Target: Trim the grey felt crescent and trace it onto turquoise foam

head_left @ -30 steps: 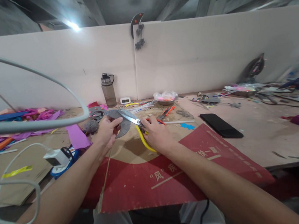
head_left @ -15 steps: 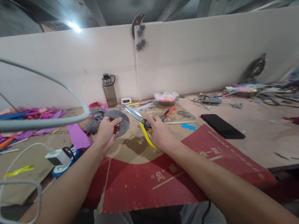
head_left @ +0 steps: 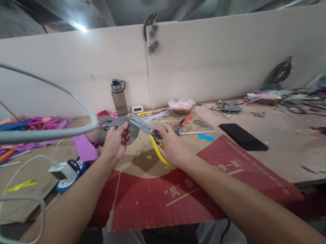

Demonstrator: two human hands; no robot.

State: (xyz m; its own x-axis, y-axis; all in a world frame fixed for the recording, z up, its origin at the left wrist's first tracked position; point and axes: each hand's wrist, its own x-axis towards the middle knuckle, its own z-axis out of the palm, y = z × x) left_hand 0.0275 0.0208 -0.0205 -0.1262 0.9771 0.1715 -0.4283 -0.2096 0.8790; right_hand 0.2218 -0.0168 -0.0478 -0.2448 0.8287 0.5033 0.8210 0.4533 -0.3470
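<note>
Between the thumb and fingers of my left hand [head_left: 116, 141] is a flat grey disc [head_left: 133, 134]. My right hand [head_left: 172, 145] is closed on scissors with yellow handles [head_left: 158, 151], their blades pointing left. The blades [head_left: 142, 125] lie at the upper part of the disc, over or around its edge. Behind my left hand sits a bundle of grey material with pink dots [head_left: 102, 127]. Both hands are above a cardboard sheet with a red printed area [head_left: 152, 199].
A bottle [head_left: 120, 98] stands by the white partition. Right of it are a bowl of plastic-wrapped pieces [head_left: 181, 106], an orange cutter [head_left: 184, 122], a blue cutout [head_left: 205, 137] and a black phone [head_left: 243, 137]. A pale tube [head_left: 39, 134] crosses the left side.
The scissors have shifted slightly left and down, so their blades now reach the disc. The disc has turned and moved a little left in my left hand.
</note>
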